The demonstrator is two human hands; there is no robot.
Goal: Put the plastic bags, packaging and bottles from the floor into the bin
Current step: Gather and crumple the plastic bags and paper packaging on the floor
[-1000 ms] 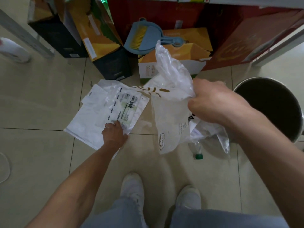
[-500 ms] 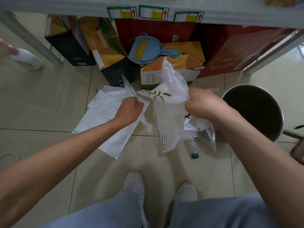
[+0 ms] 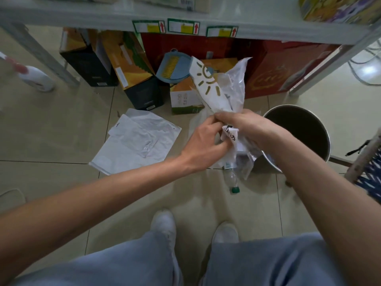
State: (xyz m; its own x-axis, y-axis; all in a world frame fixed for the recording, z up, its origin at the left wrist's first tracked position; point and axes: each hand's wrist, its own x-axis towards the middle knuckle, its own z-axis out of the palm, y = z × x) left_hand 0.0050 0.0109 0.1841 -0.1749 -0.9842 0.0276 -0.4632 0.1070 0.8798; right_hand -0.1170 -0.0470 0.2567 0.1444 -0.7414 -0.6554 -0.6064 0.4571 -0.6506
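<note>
Both hands meet over the floor on one bundle of plastic bags (image 3: 221, 89), white and clear, one printed with a gold sun. My right hand (image 3: 245, 125) grips the bundle's middle, and my left hand (image 3: 204, 139) pinches into it from the left. The bundle hangs just left of the round dark bin (image 3: 301, 129). A clear plastic bottle (image 3: 232, 178) with a green cap lies on the tiles under the bundle. Flat white packaging sheets (image 3: 134, 143) lie on the floor to the left.
A metal shelf (image 3: 185, 15) crosses the top, with cardboard boxes (image 3: 134, 65) and a blue dustpan (image 3: 173, 69) under it. A white bottle (image 3: 35, 78) lies far left. My two shoes (image 3: 165, 226) stand near the bottle. A chair edge (image 3: 367, 162) is at right.
My left hand rose off the white packaging on the floor, carried a piece rightward and joined my right hand on the bag bundle. The view tilted up.
</note>
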